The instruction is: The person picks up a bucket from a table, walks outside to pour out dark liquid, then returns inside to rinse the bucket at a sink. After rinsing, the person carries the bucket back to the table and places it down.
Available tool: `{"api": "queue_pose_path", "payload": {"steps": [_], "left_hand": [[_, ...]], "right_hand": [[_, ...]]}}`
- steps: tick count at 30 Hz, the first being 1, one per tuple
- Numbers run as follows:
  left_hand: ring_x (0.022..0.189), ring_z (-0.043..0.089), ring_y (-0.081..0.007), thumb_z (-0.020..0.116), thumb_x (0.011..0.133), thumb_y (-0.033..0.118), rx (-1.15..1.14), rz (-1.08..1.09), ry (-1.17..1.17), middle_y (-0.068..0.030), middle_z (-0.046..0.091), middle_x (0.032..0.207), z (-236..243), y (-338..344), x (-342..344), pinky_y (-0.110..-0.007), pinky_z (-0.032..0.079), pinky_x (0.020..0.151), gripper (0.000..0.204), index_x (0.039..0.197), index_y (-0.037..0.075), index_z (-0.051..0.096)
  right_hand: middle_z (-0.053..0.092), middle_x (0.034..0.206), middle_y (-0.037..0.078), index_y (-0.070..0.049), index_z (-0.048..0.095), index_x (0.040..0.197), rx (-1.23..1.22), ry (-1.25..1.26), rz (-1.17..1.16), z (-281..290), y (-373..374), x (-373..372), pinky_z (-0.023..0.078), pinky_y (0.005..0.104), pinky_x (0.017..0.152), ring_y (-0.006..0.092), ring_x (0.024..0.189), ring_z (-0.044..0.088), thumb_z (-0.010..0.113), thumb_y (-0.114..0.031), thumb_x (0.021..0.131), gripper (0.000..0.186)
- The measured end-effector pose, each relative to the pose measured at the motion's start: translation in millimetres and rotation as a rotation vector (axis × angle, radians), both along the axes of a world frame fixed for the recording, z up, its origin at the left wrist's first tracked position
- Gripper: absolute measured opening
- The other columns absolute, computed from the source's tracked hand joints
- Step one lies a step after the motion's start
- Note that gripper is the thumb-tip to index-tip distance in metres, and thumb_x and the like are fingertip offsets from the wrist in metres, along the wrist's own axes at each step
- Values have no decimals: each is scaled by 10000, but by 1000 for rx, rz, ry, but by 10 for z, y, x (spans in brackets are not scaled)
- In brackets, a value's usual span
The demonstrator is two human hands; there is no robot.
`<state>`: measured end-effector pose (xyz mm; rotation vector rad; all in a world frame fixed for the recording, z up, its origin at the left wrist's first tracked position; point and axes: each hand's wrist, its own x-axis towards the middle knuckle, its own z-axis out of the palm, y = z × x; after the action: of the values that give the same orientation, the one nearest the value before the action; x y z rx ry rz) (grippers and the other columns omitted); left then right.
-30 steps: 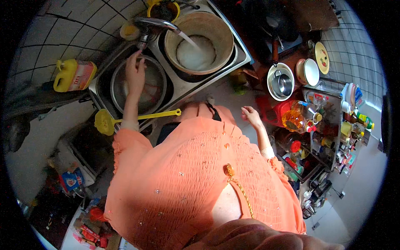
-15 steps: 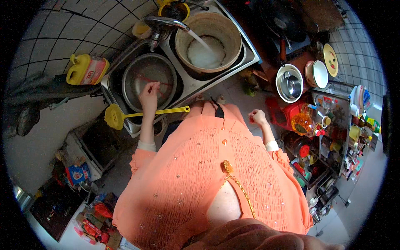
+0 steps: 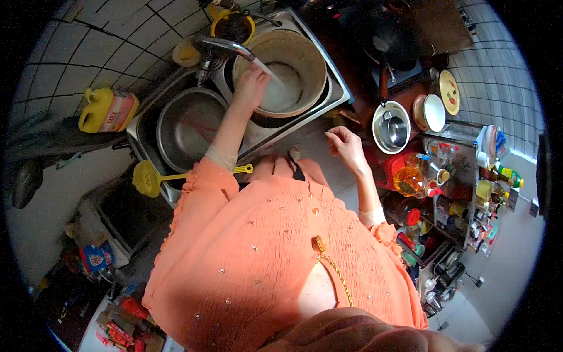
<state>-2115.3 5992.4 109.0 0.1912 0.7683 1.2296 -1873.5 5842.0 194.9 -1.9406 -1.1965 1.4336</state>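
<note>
overhead, left hand (image 3: 251, 88) outstretched under tap stream (image 3: 271, 73), grip loose, empty; right hand (image 3: 346, 148) half-curled, empty

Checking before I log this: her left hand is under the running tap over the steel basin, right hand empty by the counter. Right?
Not quite. The head view shows the left hand under the tap over the tan round tub, not the steel basin. The right hand is empty.

bowl (image 3: 296, 58): big, round, tan, upright in rt sink basin | water inside | under running tap (image 3: 226, 47)
</note>
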Motion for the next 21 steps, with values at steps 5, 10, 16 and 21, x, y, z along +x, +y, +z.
{"api": "queue_pose_path", "payload": {"steps": [5,10,16,21], "left_hand": [[942,517,-234,475,865,84,364,-217,600,-103,554,962,-1004,229,33,-357,405,902,131,954,-5,512],[886,515,-195,478,873,123,-31,-7,41,-69,568,960,-508,46,118,-330,411,797,147,974,32,534],[946,490,-180,487,876,107,-132,137,23,-46,552,1017,-223,-80,141,-335,366,869,183,1050,67,529],[951,495,-188,485,877,100,-97,158,-19,-56,546,1022,-397,-51,164,-330,377,867,189,1057,61,526]], "right_hand": [[590,792,77,36,535,1049,121,208,22,92,487,-265,484,242,565,125,647,595,528,-124,866,243],[585,908,99,36,488,1121,198,347,150,-373,1305,-787,492,276,687,163,772,607,516,-91,861,291],[589,829,93,7,555,898,-94,890,-31,-1140,1974,-1388,462,281,548,157,684,573,564,-76,815,118],[581,839,113,17,550,970,7,434,-24,-1325,1919,-1474,454,305,629,194,745,562,527,-34,795,184]]}}
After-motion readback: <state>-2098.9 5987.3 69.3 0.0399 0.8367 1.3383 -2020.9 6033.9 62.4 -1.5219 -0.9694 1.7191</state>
